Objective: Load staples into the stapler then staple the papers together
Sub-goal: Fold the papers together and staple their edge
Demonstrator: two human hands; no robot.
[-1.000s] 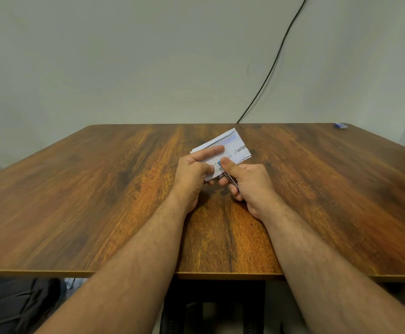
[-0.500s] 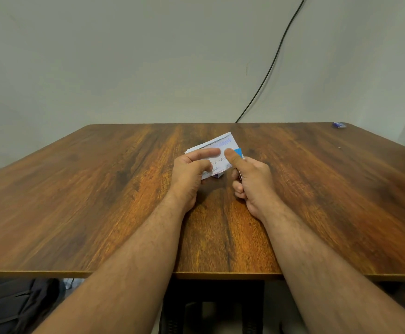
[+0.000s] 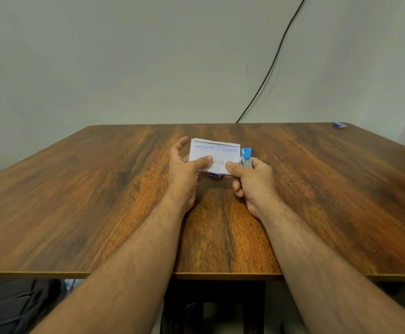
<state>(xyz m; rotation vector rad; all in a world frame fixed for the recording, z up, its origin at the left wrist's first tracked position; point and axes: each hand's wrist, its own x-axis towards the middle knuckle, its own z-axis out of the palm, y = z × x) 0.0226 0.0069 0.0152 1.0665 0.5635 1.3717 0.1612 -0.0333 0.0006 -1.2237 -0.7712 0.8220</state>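
A small stack of white papers (image 3: pixel 214 153) with blue and black scribbled lines is held just above the middle of the wooden table (image 3: pixel 100 189). My left hand (image 3: pixel 184 172) pinches the stack's left part, thumb on top. My right hand (image 3: pixel 252 182) grips a small stapler (image 3: pixel 246 157) with a blue tip and a metal body, at the papers' right edge; its thumb presses on the lower right corner of the papers. Whether the stapler's jaws close on the paper is hidden. A small blue thing (image 3: pixel 214 175) peeks out under the papers.
A small blue box (image 3: pixel 340 125) lies at the table's far right corner. A black cable (image 3: pixel 269 71) runs down the wall behind the table. Dark bags (image 3: pixel 11 307) sit on the floor under the table's left front edge.
The papers turned from tilted to level, facing me. My right hand shifted to the right, and the stapler's blue tip now shows at the papers' right edge.
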